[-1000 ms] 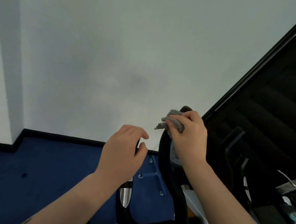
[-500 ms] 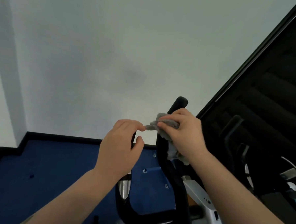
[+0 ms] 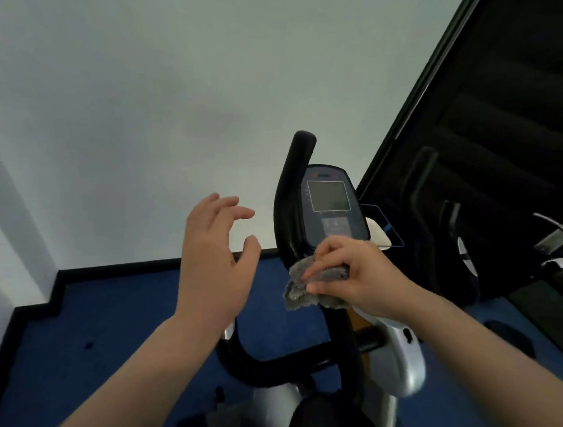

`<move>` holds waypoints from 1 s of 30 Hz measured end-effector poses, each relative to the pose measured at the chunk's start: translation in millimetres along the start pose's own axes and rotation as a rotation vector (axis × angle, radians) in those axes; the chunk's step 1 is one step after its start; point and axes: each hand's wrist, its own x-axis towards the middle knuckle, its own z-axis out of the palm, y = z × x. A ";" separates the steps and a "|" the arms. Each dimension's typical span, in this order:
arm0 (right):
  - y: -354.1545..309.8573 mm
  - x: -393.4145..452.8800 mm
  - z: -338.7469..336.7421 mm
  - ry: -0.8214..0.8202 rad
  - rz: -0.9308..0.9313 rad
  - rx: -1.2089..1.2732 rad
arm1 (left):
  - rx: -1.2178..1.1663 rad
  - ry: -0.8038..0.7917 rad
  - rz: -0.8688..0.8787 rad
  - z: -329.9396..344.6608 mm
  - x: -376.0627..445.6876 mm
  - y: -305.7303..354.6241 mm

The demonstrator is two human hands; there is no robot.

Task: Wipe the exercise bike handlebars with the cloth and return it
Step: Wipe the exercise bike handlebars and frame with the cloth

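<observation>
Since half a second ago my right hand [image 3: 358, 276] slid down the black handlebar [image 3: 289, 194] from near its top to its lower bend, and my left hand [image 3: 214, 265] came off the other bar, fingers spread. Right fingers now curled around the grey cloth [image 3: 305, 286], pinching it against the bar just below the console [image 3: 332, 206]; thumb on top of the fabric, wrist bent, forearm entering from the lower right edge. Cloth bunched, a ragged flap hanging left of the bar. Left hand hovers in the air left of the bar, palm turned toward it, fingers loosely open and slightly arched, thumb apart, touching nothing; forearm enters from the bottom edge. Blue floor [image 3: 105, 318] below, white wall [image 3: 149, 92] ahead.
</observation>
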 end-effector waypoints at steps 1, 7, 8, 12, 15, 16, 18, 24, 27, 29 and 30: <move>3.9 -7.7 -4.8 -0.067 0.008 -0.014 | -0.017 -0.007 0.018 2.1 -7.7 3.8; 6.7 4.9 -20.3 0.166 -0.043 0.139 | -0.106 -0.250 -0.098 23.3 -74.0 28.2; 2.9 12.9 -13.1 0.209 -0.056 0.127 | -0.088 -0.303 -0.113 27.4 -83.7 30.9; 8.6 12.6 11.2 0.240 -0.035 0.142 | -0.029 -0.380 -0.146 33.5 -110.4 39.3; 26.1 -12.1 11.3 0.215 -0.051 0.112 | 0.022 -0.361 -0.165 33.0 -114.4 39.1; 30.0 -20.6 12.3 0.206 -0.054 0.112 | 0.064 -0.371 -0.156 33.6 -113.7 38.5; 37.5 -38.7 17.0 0.205 -0.041 0.129 | 0.151 -0.399 -0.118 34.4 -112.6 38.7; 48.8 -84.7 33.9 0.305 0.043 0.202 | 0.185 -0.356 -0.178 34.2 -113.4 36.3; 47.4 -97.1 42.0 0.349 0.045 0.277 | 0.209 -0.359 -0.176 35.0 -114.9 35.4; 47.3 -113.0 50.4 0.360 0.058 0.316 | 0.196 -0.351 -0.174 35.2 -115.2 34.7; 47.2 -123.9 54.5 0.355 0.083 0.337 | 0.199 -0.351 -0.169 35.2 -115.4 33.9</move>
